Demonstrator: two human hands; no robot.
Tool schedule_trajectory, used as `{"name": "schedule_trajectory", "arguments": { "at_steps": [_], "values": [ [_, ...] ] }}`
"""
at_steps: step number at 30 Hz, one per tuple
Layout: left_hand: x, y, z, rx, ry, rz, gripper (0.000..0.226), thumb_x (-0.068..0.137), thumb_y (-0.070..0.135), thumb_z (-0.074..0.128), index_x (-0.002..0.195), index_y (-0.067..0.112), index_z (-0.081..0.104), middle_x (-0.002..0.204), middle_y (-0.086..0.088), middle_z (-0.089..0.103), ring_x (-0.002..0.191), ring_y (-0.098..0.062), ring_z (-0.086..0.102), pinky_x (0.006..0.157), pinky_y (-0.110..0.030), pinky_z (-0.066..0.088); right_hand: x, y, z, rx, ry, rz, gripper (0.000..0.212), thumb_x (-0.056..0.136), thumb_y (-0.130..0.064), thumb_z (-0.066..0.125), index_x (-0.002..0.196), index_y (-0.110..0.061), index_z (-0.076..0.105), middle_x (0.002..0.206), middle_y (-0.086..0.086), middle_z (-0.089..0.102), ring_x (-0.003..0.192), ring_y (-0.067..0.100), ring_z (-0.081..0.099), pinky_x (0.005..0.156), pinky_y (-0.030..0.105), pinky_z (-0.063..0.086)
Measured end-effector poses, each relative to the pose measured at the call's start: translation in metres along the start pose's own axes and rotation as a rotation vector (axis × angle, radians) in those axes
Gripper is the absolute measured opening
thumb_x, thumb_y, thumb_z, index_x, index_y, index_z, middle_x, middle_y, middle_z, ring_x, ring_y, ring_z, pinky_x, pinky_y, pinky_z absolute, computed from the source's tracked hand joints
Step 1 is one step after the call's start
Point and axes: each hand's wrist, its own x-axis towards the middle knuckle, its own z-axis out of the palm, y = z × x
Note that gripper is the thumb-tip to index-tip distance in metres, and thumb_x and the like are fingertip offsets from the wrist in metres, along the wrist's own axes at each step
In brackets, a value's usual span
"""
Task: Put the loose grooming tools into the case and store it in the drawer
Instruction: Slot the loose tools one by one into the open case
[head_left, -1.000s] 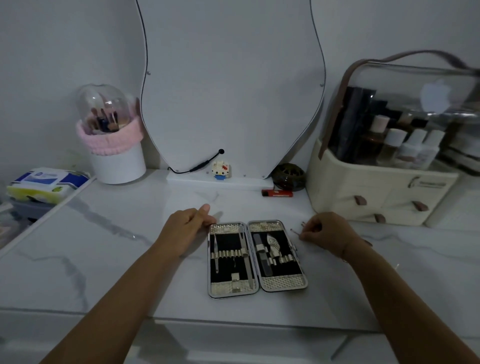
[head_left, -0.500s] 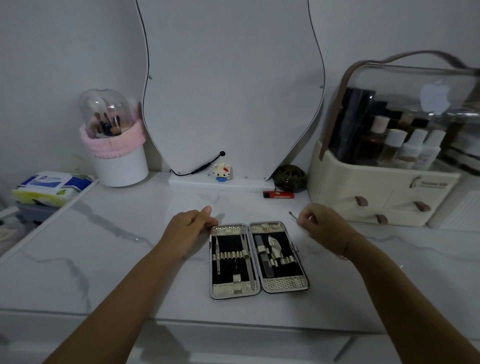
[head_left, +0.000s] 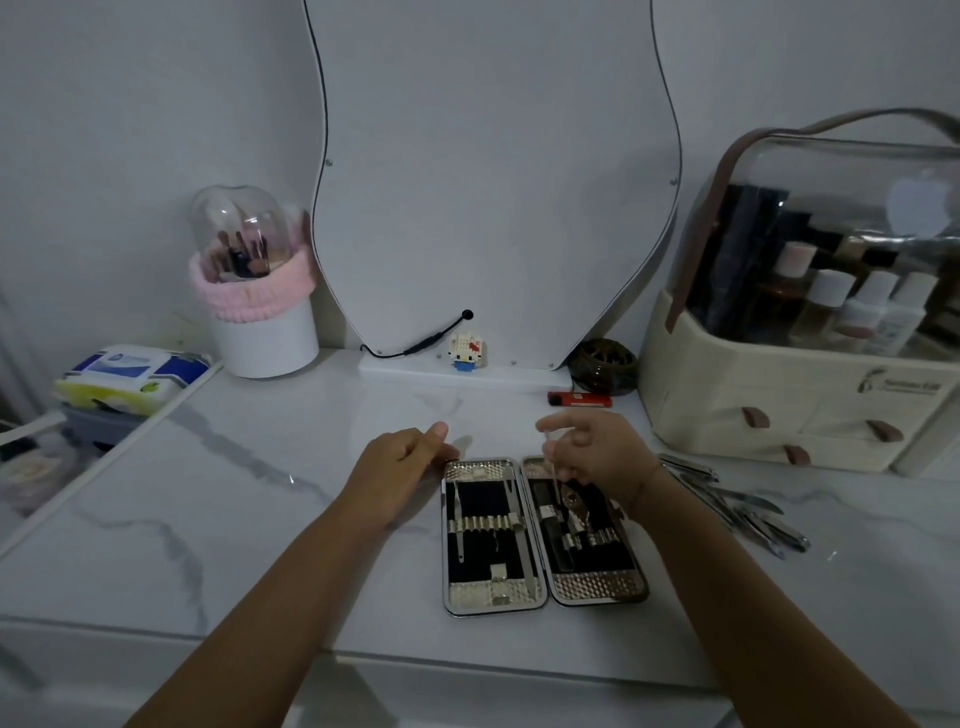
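An open grooming case (head_left: 543, 590) with a metal rim and black lining lies flat on the marble counter, with several tools in its elastic loops. My left hand (head_left: 402, 465) rests loosely curled against the case's top left corner. My right hand (head_left: 597, 454) hovers over the right half, pinching a thin metal tool (head_left: 551, 467) that points down into the case. Several loose metal grooming tools (head_left: 737, 506) lie on the counter right of the case.
A cream cosmetics organiser with small drawers (head_left: 810, 410) stands at the right. A curved mirror (head_left: 493, 182) leans at the back, with a red lighter (head_left: 579, 399), a dark round holder (head_left: 602, 365) and a toy figure (head_left: 466, 352) near its base. A brush pot (head_left: 260, 312) and wipes (head_left: 132, 371) sit left.
My right hand lifted a thin tool from the counter beside the case and carried it left over the case's right half. My left hand stayed at the case's corner.
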Motion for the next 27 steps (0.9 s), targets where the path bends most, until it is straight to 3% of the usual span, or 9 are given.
{"name": "schedule_trajectory", "arguments": {
  "at_steps": [2, 6, 9, 13, 21, 27],
  "values": [
    [0.002, -0.002, 0.0, 0.026, -0.013, 0.019, 0.037, 0.093, 0.04, 0.05, 0.087, 0.014, 0.076, 0.084, 0.009, 0.072, 0.081, 0.0, 0.064, 0.07, -0.017, 0.041, -0.002, 0.009, -0.015, -0.072, 0.045, -0.012, 0.021, 0.083, -0.004, 0.062, 0.103, -0.003, 0.062, 0.061, 0.007, 0.066, 0.044, 0.0, 0.056, 0.049, 0.008, 0.045],
    [0.005, -0.007, 0.002, 0.08, -0.018, 0.067, 0.032, 0.091, 0.037, 0.055, 0.087, 0.013, 0.076, 0.085, -0.006, 0.07, 0.083, -0.015, 0.065, 0.071, -0.021, 0.043, -0.01, 0.021, -0.03, -0.128, 0.046, 0.025, 0.016, 0.081, -0.005, 0.065, 0.097, -0.007, 0.062, 0.047, -0.003, 0.064, 0.042, -0.001, 0.055, 0.044, 0.008, 0.041],
    [0.005, -0.008, 0.003, 0.094, -0.059, 0.084, 0.03, 0.093, 0.036, 0.053, 0.09, 0.017, 0.076, 0.089, -0.003, 0.067, 0.087, -0.012, 0.063, 0.072, -0.017, 0.042, -0.015, 0.029, -0.034, -0.097, 0.058, 0.032, 0.016, 0.079, -0.005, 0.067, 0.096, -0.005, 0.064, 0.052, 0.0, 0.066, 0.045, 0.0, 0.059, 0.048, 0.009, 0.044],
    [0.003, -0.006, 0.004, 0.09, -0.088, 0.098, 0.029, 0.093, 0.036, 0.051, 0.093, 0.021, 0.076, 0.094, 0.0, 0.066, 0.093, -0.009, 0.062, 0.082, -0.024, 0.044, -0.017, 0.033, -0.036, -0.085, 0.073, 0.023, 0.014, 0.08, -0.005, 0.066, 0.094, -0.007, 0.064, 0.043, -0.007, 0.063, 0.043, -0.001, 0.056, 0.049, 0.01, 0.045],
    [0.004, -0.008, 0.006, 0.03, -0.092, 0.074, 0.025, 0.094, 0.037, 0.051, 0.089, 0.029, 0.075, 0.096, 0.001, 0.066, 0.097, -0.011, 0.061, 0.087, -0.031, 0.044, -0.018, 0.036, -0.033, -0.115, 0.097, 0.009, 0.012, 0.078, -0.006, 0.068, 0.089, -0.009, 0.067, 0.059, 0.002, 0.066, 0.048, -0.003, 0.056, 0.053, 0.008, 0.047],
    [0.005, -0.009, 0.005, 0.038, -0.104, 0.074, 0.028, 0.095, 0.038, 0.049, 0.091, 0.029, 0.075, 0.094, 0.005, 0.065, 0.101, -0.009, 0.06, 0.087, -0.028, 0.042, -0.014, 0.036, -0.029, -0.026, 0.178, 0.083, 0.011, 0.075, -0.006, 0.07, 0.083, -0.014, 0.068, 0.07, 0.017, 0.07, 0.058, 0.018, 0.06, 0.058, 0.027, 0.055]
  ]
}}
